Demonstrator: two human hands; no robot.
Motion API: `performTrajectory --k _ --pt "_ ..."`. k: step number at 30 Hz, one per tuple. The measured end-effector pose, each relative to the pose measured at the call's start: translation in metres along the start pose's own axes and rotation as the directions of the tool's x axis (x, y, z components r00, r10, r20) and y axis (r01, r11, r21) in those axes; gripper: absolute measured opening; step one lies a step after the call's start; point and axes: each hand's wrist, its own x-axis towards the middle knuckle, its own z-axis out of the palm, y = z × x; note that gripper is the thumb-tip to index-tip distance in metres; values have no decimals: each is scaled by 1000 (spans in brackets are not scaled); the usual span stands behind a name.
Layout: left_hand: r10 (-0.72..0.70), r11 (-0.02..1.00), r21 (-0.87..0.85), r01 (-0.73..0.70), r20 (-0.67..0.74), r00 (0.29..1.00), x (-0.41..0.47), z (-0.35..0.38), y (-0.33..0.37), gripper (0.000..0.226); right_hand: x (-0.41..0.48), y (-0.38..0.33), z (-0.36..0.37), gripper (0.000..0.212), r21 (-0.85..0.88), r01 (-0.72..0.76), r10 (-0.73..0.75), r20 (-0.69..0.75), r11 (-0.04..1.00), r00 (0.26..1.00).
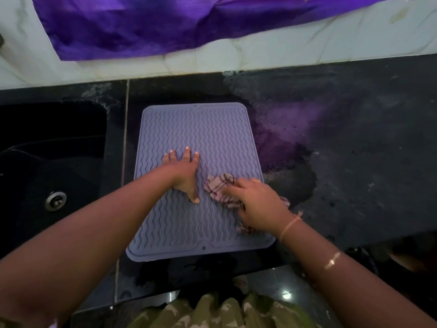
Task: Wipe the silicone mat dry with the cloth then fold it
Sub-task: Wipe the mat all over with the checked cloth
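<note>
Running front-to-back, mat sits under flat left hand; right hand clutches cloth.

Ridged grey-blue mat flat on countertop; crumpled, seemingly checked cloth atop.
</note>
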Motion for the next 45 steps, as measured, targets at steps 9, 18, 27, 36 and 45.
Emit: performTrajectory --k 9,18,27,36,45 --pt "27 999 21 -25 -64 998 -17 1 2 126 -19 5 -11 48 363 -87 59 89 928 994" --pt "213 976 -27 -215 -57 975 -34 44 0 128 9 -5 1 50 152 -140 154 -82 978 985" --pt "188 982 22 -187 -95 977 -35 48 -8 124 -57 -7 11 48 126 52 -60 54 991 997" --pt "170 978 138 -156 -95 981 -38 46 -6 123 -48 -3 -5 47 537 -65 103 -40 841 994" --pt "178 972 170 -162 -85 980 -41 46 -7 121 -58 -3 -1 40 420 -138 66 181 897 981"
